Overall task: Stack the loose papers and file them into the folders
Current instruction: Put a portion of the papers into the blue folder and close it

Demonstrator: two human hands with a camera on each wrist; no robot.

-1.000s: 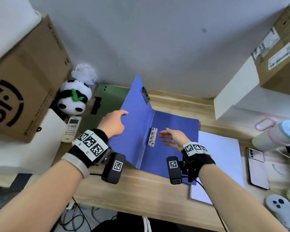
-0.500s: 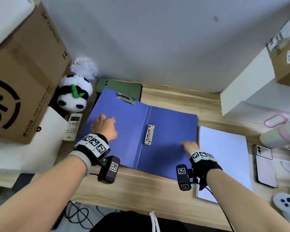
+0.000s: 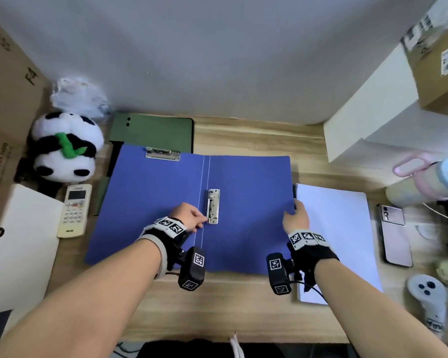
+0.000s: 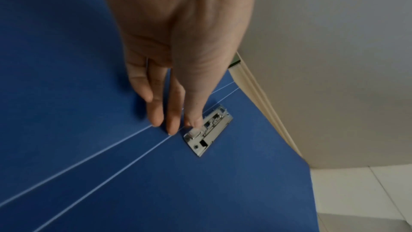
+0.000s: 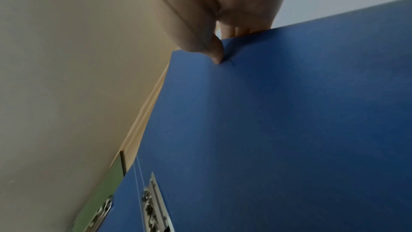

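The blue folder (image 3: 192, 210) is lying open and flat in the middle of the desk (image 3: 217, 306), so both inner sides are ready to receive paper. The spring clip (image 3: 213, 206) is sitting beside the spine, on the right half. The left hand (image 3: 188, 219) is reaching to the near end of this clip; its fingers (image 4: 156, 112) are straight and held close together, and the thumb tip is touching the small lever, probably in order to lift it and free the clamp. The right hand (image 3: 296, 219) is holding the folder's edge at 3 o'clock, thumb on top and the other fingers seeming to go under it, a light pinch that I think is keeping the cover from sliding. The papers (image 3: 339, 236) are waiting as one neat white stack just beside that edge, not yet filed. A green folder (image 3: 153, 131) is lying closed at 11 o'clock, partly under the blue one. A panda toy (image 3: 65, 146) and a remote (image 3: 74, 210) are standing further out at 9 o'clock, and a phone (image 3: 395, 235) at 3 o'clock.
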